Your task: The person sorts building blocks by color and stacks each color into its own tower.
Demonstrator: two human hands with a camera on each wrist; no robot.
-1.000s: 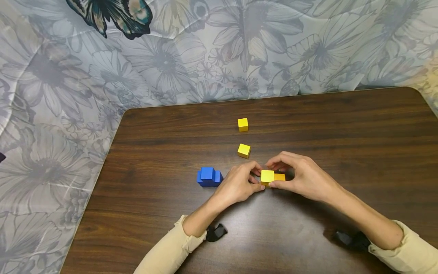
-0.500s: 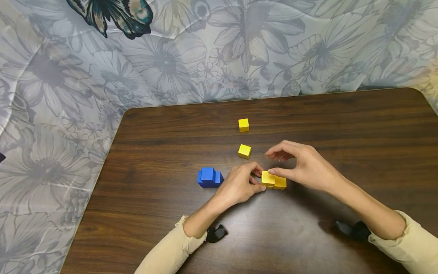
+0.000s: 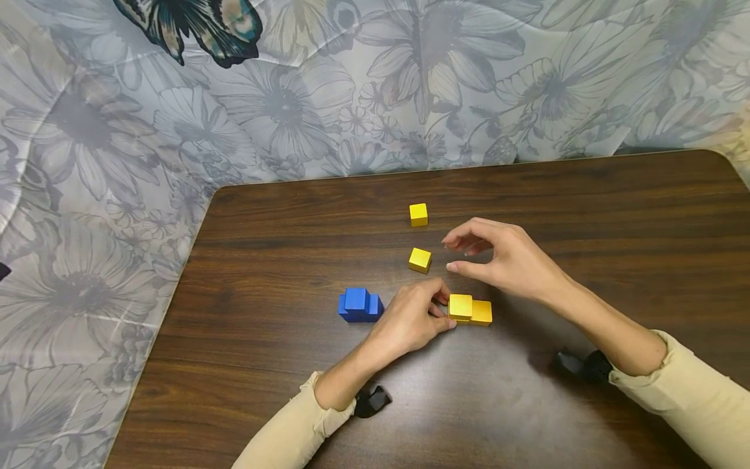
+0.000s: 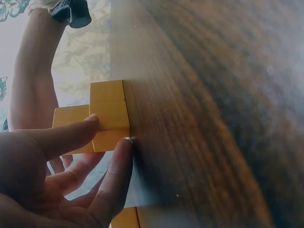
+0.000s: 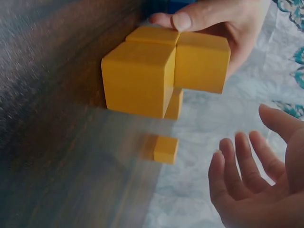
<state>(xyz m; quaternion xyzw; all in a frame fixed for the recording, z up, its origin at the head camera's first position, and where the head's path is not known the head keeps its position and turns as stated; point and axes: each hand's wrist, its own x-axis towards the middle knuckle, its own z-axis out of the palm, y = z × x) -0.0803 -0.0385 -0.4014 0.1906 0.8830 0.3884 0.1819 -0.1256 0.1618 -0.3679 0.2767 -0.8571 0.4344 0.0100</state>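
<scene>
Yellow cubes (image 3: 460,307) stand in a small group on the brown table, one cube stacked on the left end of a low row. My left hand (image 3: 411,316) pinches the group's left end between thumb and fingers, as the left wrist view shows. Above and to the right, my right hand (image 3: 502,257) hovers with fingers spread and nothing between them. Just left of its fingertips lies a loose yellow cube (image 3: 419,260). A second loose yellow cube (image 3: 418,214) lies farther back. Left of my left hand sits a group of blue cubes (image 3: 356,305), also with one on top.
The brown table (image 3: 281,247) has its far edge below a floral curtain (image 3: 281,111). A dark strap device (image 3: 372,400) is worn on each wrist. Both arms reach in from the near side in cream sleeves (image 3: 293,423).
My right hand has let go of the yellow cube group and moved away toward the far side, near the loose cube. My left hand has stayed at the group.
</scene>
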